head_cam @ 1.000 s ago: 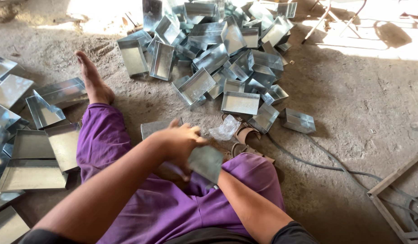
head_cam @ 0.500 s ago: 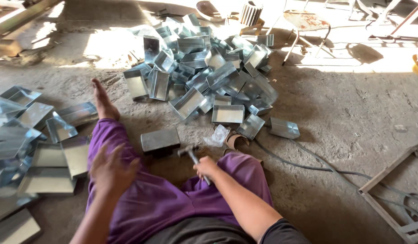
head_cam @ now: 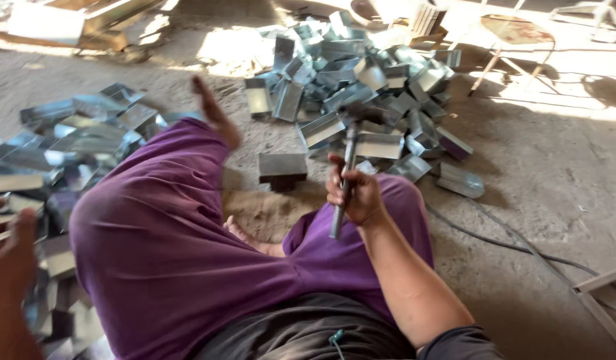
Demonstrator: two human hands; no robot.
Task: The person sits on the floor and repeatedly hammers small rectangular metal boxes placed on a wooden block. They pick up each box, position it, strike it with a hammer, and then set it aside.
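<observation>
Head view, looking down over the seated person's purple-trousered legs (head_cam: 188,253). The right hand (head_cam: 353,193), at centre frame, is clenched around the grey metal handle of a hammer (head_cam: 345,175). The hammer's long axis runs almost vertically in the frame, tilted slightly to the right toward the top; its dark head (head_cam: 358,112) points to the upper part of the frame and the butt of the handle points down toward the right thigh. The hammer is raised above the floor, over the gap between the knees. Just left of it, on the dusty concrete floor (head_cam: 535,200), sits a dark rectangular metal block (head_cam: 282,168). Behind it, upper centre, lies a heap of folded galvanised sheet-metal boxes (head_cam: 368,87); a second spread of flat shiny sheet-metal pieces (head_cam: 61,147) fills the left side. The left hand (head_cam: 11,253), at the lower left edge, is blurred, with fingers spread loose and holding nothing, next to the left pile. A bare foot (head_cam: 215,113) rests beside the block. A thin dark cable (head_cam: 508,243) crosses the floor at the right
</observation>
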